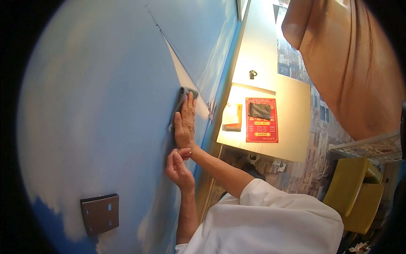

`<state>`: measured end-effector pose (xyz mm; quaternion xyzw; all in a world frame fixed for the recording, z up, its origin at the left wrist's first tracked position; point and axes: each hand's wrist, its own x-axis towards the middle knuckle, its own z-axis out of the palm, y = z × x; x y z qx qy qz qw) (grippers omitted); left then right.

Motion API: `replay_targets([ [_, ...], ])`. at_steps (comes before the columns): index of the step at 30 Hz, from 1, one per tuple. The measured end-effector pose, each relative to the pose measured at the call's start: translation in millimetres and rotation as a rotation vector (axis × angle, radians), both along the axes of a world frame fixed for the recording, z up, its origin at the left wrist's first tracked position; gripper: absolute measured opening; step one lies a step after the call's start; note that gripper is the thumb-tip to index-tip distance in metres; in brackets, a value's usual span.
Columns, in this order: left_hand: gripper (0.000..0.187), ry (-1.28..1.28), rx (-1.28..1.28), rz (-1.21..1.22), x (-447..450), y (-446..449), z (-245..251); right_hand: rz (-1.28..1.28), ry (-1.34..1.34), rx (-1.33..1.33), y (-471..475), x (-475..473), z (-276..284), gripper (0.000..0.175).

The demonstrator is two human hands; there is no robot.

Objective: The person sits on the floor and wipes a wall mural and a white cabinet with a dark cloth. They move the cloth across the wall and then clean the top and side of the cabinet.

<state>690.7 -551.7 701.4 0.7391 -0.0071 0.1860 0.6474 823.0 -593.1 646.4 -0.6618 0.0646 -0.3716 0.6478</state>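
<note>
My right hand (185, 125) lies nearly flat with its fingers extended, pressing a dark grey cloth (189, 91) to the wall (111, 111). Sky, clouds and a white sail (180, 71) are pictured on that wall. The cloth covers part of the sail and shows past my fingertips and along the thumb side. Just below, my left hand (180, 170) has its fingers curled, with the fingertips at my right wrist. Nothing is visible in it. Lower on the left, a brown switch panel (100, 214) with small lit marks is fixed to the wall.
Right of the wall stands a pale wooden table (293, 127). On it are a red printed sheet (261, 135) under a dark packet (260, 110), an orange box (238, 117) and a small black looped item (252, 75). Brown draped material (339, 70) and a yellow chair (344, 182) are farther right.
</note>
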Motion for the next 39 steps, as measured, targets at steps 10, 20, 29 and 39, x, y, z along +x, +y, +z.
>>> replay_targets([
  [10,0.031,0.103,0.056,-0.017,29.9,-15.1,-18.2,-0.146,0.151,0.116,-51.3,80.3,-109.5,0.052],
  [20,0.035,0.173,0.131,-0.003,71.7,-54.6,-17.4,-0.139,0.082,0.009,-92.5,120.7,-51.3,0.055],
  [29,0.037,0.202,0.135,0.002,94.9,-73.2,-18.4,-0.209,-0.109,-0.107,-133.1,170.0,-71.8,0.053],
  [39,0.038,0.212,0.224,0.014,104.3,-76.5,-22.7,-0.070,0.768,0.605,-140.4,200.3,-252.0,0.057],
])
